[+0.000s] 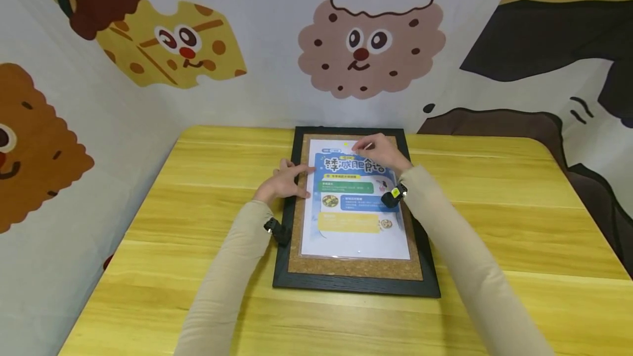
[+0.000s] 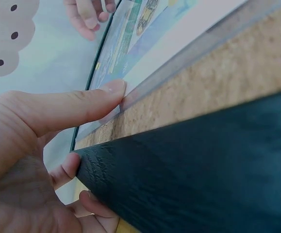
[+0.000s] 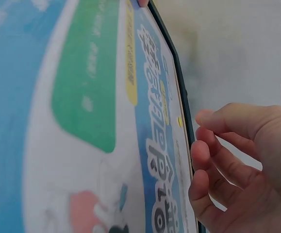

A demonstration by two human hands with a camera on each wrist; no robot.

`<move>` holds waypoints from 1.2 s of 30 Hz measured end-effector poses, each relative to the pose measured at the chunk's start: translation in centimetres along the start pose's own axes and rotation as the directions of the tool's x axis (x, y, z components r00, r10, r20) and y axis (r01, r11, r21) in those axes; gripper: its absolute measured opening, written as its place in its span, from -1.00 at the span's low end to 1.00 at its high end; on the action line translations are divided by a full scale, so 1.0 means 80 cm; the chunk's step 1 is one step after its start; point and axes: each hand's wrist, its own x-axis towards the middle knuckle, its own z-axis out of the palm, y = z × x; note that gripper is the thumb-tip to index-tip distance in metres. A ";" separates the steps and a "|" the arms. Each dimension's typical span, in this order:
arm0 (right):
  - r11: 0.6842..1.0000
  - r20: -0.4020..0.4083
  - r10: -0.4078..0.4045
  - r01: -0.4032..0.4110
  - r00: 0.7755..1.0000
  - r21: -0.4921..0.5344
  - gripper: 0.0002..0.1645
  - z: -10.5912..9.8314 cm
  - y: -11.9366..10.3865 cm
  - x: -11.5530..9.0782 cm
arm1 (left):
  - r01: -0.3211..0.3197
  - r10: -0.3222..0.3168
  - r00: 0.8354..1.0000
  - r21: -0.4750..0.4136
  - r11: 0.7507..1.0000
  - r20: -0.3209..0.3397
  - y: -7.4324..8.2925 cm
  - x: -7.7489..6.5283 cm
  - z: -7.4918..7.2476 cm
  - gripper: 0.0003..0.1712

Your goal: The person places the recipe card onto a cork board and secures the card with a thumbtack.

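Observation:
A printed poster in a clear sleeve (image 1: 356, 243) lies on a cork board (image 1: 356, 267) with a black frame (image 1: 356, 285). My left hand (image 1: 283, 183) reaches over the frame's left side. Its thumb (image 2: 112, 92) presses the sleeve's edge; other fingers (image 2: 66, 171) touch the frame's outer side. Near the poster's top, my right hand (image 1: 381, 150) hovers with fingers (image 3: 203, 116) loosely bent, thumb and index close together. Nothing shows between them. Just beside those fingertips, a small yellow spot (image 3: 180, 121), resembling a pin head, sits on the poster.
The board lies on a wooden table (image 1: 217, 224) with a yellowish grain. Behind it rises a white wall covering (image 1: 267, 92) printed with cartoon biscuits and cheese. Black wrist cameras sit on both sleeved arms, the right one (image 1: 394, 195) above the poster.

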 end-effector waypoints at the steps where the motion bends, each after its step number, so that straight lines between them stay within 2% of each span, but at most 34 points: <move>1: 1.000 0.003 0.004 -0.004 1.000 0.005 -0.76 -0.001 0.000 -0.003 | 0.001 -0.001 1.000 -0.001 1.000 0.000 0.000 0.000 0.000 -0.16; 5: 1.000 0.014 -0.006 0.005 1.000 0.030 -0.76 -0.003 0.004 -0.014 | 0.003 -0.003 1.000 -0.002 1.000 0.000 -0.001 0.000 0.001 -0.16; 11: 0.994 0.044 -0.106 0.108 0.993 -0.025 -0.78 -0.006 0.012 -0.026 | -0.002 0.002 1.000 0.014 1.000 0.002 -0.001 0.000 0.001 -0.16; 18: 0.991 0.074 -0.121 0.125 0.990 -0.045 -0.78 -0.009 0.013 -0.045 | -0.002 0.002 1.000 0.007 1.000 0.004 -0.002 -0.001 0.001 -0.18; 24: 0.990 0.081 -0.121 0.127 0.989 -0.063 -0.78 -0.014 0.013 -0.065 | 0.009 -0.010 0.999 -0.019 1.000 -0.033 -0.007 -0.008 0.004 -0.20; 30: 0.982 0.088 -0.168 0.175 0.982 -0.078 -0.80 -0.019 0.020 -0.080 | -0.011 0.009 0.996 -0.028 1.000 -0.083 -0.014 -0.018 0.007 -0.24; 36: 0.971 0.109 -0.220 0.229 0.969 -0.076 -0.82 -0.032 0.031 -0.106 | -0.025 0.019 0.997 -0.079 0.997 -0.074 -0.014 -0.024 0.009 -0.20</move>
